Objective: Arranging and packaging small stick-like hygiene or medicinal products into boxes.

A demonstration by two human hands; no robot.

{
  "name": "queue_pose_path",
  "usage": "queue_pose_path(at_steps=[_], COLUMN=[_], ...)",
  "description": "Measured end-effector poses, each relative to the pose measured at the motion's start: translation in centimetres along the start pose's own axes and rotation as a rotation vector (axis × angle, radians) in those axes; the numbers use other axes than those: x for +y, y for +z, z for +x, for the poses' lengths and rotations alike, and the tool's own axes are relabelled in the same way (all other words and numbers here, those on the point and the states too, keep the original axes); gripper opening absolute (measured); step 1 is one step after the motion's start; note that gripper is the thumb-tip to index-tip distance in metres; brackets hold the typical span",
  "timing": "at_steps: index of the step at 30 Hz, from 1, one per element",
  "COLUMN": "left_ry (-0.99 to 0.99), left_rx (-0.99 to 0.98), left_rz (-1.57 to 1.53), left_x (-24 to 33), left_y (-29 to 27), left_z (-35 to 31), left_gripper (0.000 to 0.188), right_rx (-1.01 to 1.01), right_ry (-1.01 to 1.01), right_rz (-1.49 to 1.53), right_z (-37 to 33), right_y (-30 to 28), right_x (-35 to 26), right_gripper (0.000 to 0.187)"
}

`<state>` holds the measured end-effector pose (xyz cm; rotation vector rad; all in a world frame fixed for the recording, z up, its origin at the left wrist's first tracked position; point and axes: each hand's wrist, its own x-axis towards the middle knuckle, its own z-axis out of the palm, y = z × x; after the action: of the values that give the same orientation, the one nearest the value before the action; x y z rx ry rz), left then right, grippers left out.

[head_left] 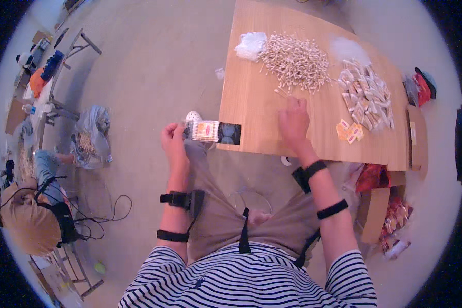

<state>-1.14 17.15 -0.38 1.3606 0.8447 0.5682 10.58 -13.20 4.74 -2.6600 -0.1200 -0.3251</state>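
Beyond the table's near left corner, my left hand point(173, 142) is closed at the clear plastic end of a flat packet of cotton swabs point(205, 131), with an orange and white label inside. The packet lies level beside a dark flat rectangle point(230, 133) on the corner. My right hand point(295, 123) rests over the wooden table point(262, 113), its fingers curled in a pinch; whatever they hold is hidden. A few stray swabs lie at its fingertips, just below a large heap of loose cotton swabs point(297, 61).
Filled swab packets point(364, 95) are piled on the right of the table, near orange and white cards point(349, 131). Clear bags point(250, 46) lie by the heap. Cardboard boxes point(372, 214) stand at lower right. Another person point(33, 220) sits at left near cables and a plastic sack point(92, 138).
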Motion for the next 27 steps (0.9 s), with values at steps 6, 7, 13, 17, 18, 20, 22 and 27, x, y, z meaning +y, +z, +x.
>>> queue_pose_path(at_steps=[6,7,13,17,18,20,22,27], left_ry=[0.360,0.385,0.692,0.917,0.953,0.969,0.989,1.047], left_rx=[-0.054,-0.097,-0.523,-0.834,-0.909,-0.987,-1.035,-1.011], left_rz=[0.255,0.305,0.499,0.697,0.751,0.856,0.948,1.090], left_x=[3.8,4.7,2.9,1.6,1.6,1.7,1.8,1.3], left_y=[-0.2,0.0,4.0,7.6,8.4,9.8,11.2,12.5], left_z=[-4.5,-6.0,-12.0,-14.5,-14.6,-14.4,-14.1,-13.5], left_gripper=[0.023,0.024,0.048,0.077,0.084,0.095,0.103,0.110], right_rx=[-0.030,-0.053,-0.041,-0.134,-0.090,-0.004,-0.009,-0.059], right_ry=[-0.010,-0.007,-0.207,-0.185,-0.211,-0.264,-0.138,-0.083], right_rz=[-0.049,-0.020,0.165,0.275,0.252,0.208,0.142,-0.022], right_z=[2.5,1.8,-5.9,-6.8,-6.4,-4.9,-2.1,2.2], right_y=[1.9,2.3,1.7,0.0,-0.2,-0.3,-0.4,1.1], right_x=[3.7,3.6,3.2,2.5,2.7,3.0,3.5,4.3], right_gripper=[0.018,0.017,0.012,0.011,0.012,0.015,0.019,0.022])
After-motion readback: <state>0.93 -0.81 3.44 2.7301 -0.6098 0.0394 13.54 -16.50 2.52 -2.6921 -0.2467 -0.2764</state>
